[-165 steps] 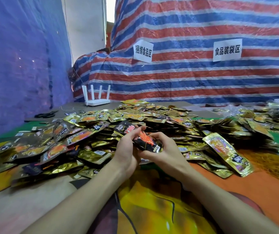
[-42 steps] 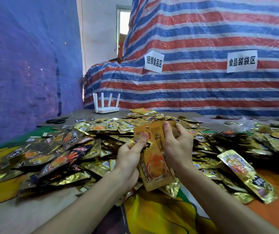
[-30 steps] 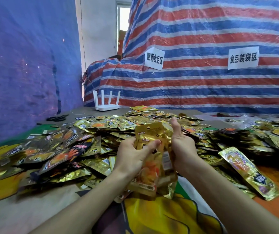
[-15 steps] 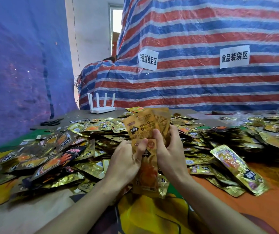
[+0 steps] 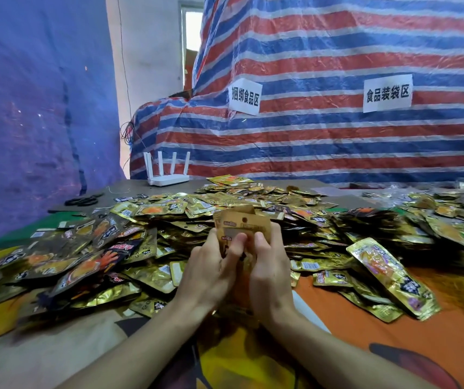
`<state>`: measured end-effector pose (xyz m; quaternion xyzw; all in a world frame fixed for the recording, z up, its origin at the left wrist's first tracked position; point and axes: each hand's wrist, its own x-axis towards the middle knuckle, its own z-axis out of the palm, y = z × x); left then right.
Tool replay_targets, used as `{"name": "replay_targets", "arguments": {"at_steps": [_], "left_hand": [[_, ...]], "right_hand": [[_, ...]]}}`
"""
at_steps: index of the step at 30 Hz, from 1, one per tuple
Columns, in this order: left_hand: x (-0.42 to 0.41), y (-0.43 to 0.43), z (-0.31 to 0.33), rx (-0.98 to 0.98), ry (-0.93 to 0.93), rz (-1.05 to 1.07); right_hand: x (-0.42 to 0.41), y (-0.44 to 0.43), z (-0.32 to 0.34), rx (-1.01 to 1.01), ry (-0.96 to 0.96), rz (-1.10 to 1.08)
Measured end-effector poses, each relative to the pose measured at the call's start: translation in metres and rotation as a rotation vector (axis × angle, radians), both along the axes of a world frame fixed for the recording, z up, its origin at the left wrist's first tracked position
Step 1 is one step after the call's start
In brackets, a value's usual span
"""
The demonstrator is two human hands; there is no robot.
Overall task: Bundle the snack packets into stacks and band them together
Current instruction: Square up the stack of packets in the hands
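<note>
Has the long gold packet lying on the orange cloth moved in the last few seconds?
No. The long gold packet keeps its place and slant on the orange cloth, judged against the white router.

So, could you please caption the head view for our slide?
Left hand and right hand hold a packet stack over the heap.

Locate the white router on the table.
In the head view the white router stands far left on the table, at the foot of the striped tarp, behind the packet pile and right of the black scissors.
</note>
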<state>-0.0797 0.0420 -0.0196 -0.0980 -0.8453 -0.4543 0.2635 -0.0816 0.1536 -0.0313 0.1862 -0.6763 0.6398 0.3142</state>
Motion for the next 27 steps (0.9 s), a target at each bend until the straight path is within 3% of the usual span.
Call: {"name": "replay_targets", "arguments": {"at_steps": [6,9,14,18,21,27], "left_hand": [[0.000,-0.002,-0.006,0.592,-0.294,-0.672],[0.002,-0.007,0.000,0.592,-0.299,-0.696],[0.008,-0.015,0.006,0.386,-0.276,-0.712],[0.010,-0.011,0.003,0.480,-0.300,-0.743],[0.008,-0.012,0.003,0.562,-0.316,-0.745],[0.011,-0.008,0.002,0.431,-0.263,-0.732]], "right_hand": [[-0.001,0.005,0.006,-0.088,0.030,0.106],[-0.002,0.012,0.011,-0.051,0.063,0.132],[-0.001,0.016,0.008,-0.115,0.058,0.297],[0.001,0.011,0.008,-0.157,0.001,0.352],[-0.001,0.012,0.020,-0.199,0.119,0.309],[0.002,0.012,0.029,-0.110,0.182,0.169]]}}
